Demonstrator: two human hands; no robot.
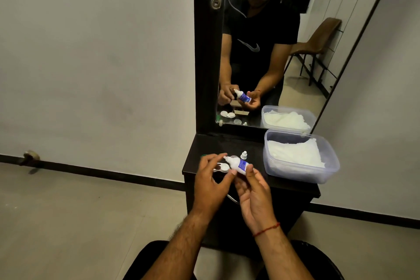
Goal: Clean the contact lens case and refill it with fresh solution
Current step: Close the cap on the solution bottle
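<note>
A small white solution bottle with a blue label lies tilted, its uncapped nozzle pointing up and left. My right hand grips it by the base end. My left hand hovers beside the nozzle with fingers spread, the thumb close to or touching the bottle's neck. The white lens case rests on the black table, partly hidden under my left fingers. The bottle's white cap stands upright on the table just behind the bottle. A small green lid peeks out past my left fingers.
A clear plastic tub holding white tissue stands on the table's right side, close to the bottle. A tall mirror rises behind the table and reflects my hands and a chair. The table's front edge is just under my hands.
</note>
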